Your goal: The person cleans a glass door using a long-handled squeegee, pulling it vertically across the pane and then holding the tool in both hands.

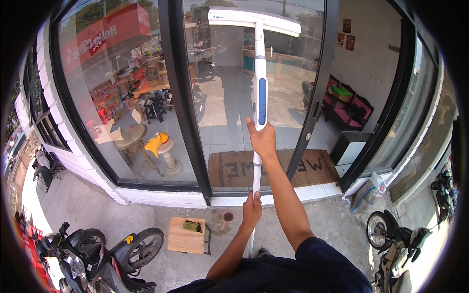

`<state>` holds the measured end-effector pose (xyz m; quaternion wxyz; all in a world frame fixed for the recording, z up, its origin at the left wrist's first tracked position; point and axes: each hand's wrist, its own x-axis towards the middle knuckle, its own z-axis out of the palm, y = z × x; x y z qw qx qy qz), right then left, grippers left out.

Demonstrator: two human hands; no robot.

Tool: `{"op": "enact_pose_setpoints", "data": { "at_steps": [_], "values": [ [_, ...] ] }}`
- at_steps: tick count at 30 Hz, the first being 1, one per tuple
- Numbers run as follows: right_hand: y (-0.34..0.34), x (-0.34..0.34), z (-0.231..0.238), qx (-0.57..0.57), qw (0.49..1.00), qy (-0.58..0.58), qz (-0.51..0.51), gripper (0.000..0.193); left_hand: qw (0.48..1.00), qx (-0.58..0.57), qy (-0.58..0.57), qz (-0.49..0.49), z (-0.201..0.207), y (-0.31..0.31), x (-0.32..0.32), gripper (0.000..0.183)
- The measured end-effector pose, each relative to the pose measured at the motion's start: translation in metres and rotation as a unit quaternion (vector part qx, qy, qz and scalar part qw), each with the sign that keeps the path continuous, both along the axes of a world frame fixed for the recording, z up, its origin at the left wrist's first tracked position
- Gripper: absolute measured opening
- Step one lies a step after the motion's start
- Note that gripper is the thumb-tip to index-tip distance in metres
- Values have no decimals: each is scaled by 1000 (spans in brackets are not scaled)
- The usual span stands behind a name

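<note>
A long white window squeegee (pixel 260 48) with a blue panel in its handle stands upright in front of the sliding glass door (pixel 227 107). Its wide head is high up, at or close to the glass; contact cannot be made out. My right hand (pixel 264 140) is closed round the handle just below the blue panel, thumb pointing up along it. Lower down, my left hand (pixel 251 209) grips the thin white pole. The pole's bottom end runs down beside my body, partly hidden.
A wooden stool (pixel 187 242) with a small green item stands on the concrete. Motorbikes are parked at left (pixel 105 259) and right (pixel 391 244). A brown doormat (pixel 317 171) lies inside the doorway. A stuffed sack (pixel 369 193) leans by the right frame.
</note>
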<state>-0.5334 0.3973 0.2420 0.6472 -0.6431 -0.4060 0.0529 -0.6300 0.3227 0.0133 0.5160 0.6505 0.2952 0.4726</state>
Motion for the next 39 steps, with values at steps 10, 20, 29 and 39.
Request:
{"op": "enact_pose_setpoints", "data": {
  "at_steps": [10,20,29,39],
  "values": [
    [-15,23,-6,18,999,-2,-50,38,999,19,-13,-42,1,-12,15,37],
    [-52,60,-12,29,992,33,-118,45,985,-16,52,-161,-16,-22,44,41],
    [-86,90,-10,16,981,33,-189,44,969,-36,46,-239,-13,-40,72,42],
    [-97,130,-16,45,985,65,-153,39,972,-18,66,-224,-13,-52,106,40]
  ]
}}
